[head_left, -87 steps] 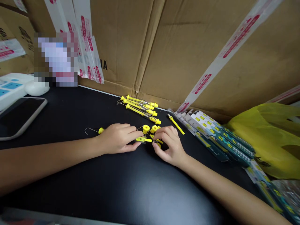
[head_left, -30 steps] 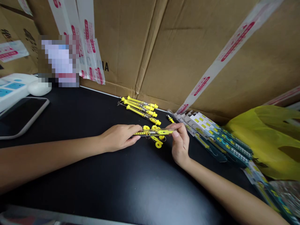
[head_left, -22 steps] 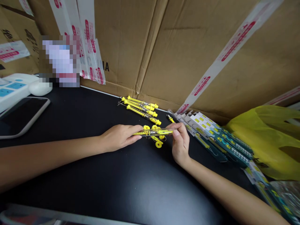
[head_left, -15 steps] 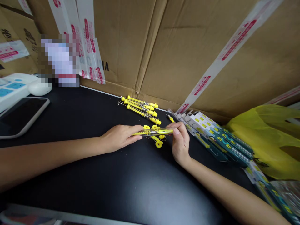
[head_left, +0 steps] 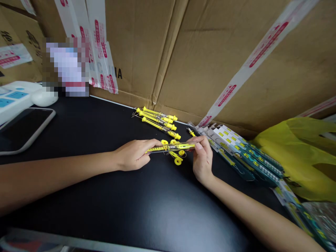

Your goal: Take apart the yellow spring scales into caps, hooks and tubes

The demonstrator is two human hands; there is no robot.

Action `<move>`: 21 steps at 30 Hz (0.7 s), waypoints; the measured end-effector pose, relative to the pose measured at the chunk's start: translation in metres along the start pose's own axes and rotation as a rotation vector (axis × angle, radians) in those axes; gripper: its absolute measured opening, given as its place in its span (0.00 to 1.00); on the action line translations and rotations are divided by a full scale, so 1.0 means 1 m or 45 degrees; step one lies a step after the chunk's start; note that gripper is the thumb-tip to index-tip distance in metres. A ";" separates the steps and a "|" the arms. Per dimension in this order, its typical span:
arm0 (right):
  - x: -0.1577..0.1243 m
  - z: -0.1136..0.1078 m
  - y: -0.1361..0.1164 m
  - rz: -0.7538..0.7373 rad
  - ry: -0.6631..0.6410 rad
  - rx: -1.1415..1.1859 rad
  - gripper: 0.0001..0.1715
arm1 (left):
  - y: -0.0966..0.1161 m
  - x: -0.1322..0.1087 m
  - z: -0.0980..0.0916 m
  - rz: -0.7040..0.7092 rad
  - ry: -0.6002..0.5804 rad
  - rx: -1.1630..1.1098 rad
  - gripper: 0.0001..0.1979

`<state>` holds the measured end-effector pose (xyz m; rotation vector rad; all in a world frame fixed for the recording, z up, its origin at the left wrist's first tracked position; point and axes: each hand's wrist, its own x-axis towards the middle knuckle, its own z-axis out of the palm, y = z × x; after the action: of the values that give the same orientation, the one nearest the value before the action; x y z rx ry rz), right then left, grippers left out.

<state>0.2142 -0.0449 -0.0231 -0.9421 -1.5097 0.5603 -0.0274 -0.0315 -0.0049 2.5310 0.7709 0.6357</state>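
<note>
A yellow-and-clear tube [head_left: 172, 147] lies level across the middle of the scene, spanning the gap between the two hands, over the black table [head_left: 126, 206]. The left hand [head_left: 134, 154] is clamped on its left end, thumb and forefinger forward, the other fingers curled under; the right hand [head_left: 203, 157] pinches its right end between thumb and fingers. Behind and just below the tube, partly covered by it, sit loose yellow parts [head_left: 177, 161] with round heads and thin wires; how much height separates them from the tube cannot be told. On the far side, a row of finished-looking yellow tools [head_left: 160, 122] lies close to the table's far edge, where a tall cardboard box [head_left: 223, 59] stands like a wall. A short yellow rod [head_left: 192, 132] is just beyond the right hand, near the printed packs [head_left: 236, 148], which line the right side beside a yellow bag [head_left: 296, 154] and limit reach that way. To the left, a phone [head_left: 25, 127] and a white power strip [head_left: 15, 96] sit well apart from the left hand. The widest stretch of black surface runs between the forearms toward the pale near edge [head_left: 78, 242].
</note>
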 end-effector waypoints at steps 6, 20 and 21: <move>-0.005 0.002 -0.004 -0.066 -0.041 -0.064 0.11 | -0.001 0.002 0.000 -0.019 0.040 -0.047 0.19; 0.003 0.001 0.002 0.007 0.104 0.068 0.11 | 0.002 0.004 0.004 -0.030 0.027 -0.027 0.25; 0.003 0.001 0.002 0.005 0.107 0.074 0.11 | 0.002 0.004 0.003 -0.053 0.024 -0.034 0.25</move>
<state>0.2134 -0.0409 -0.0236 -0.9130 -1.4093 0.5583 -0.0217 -0.0315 -0.0050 2.4819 0.8142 0.6526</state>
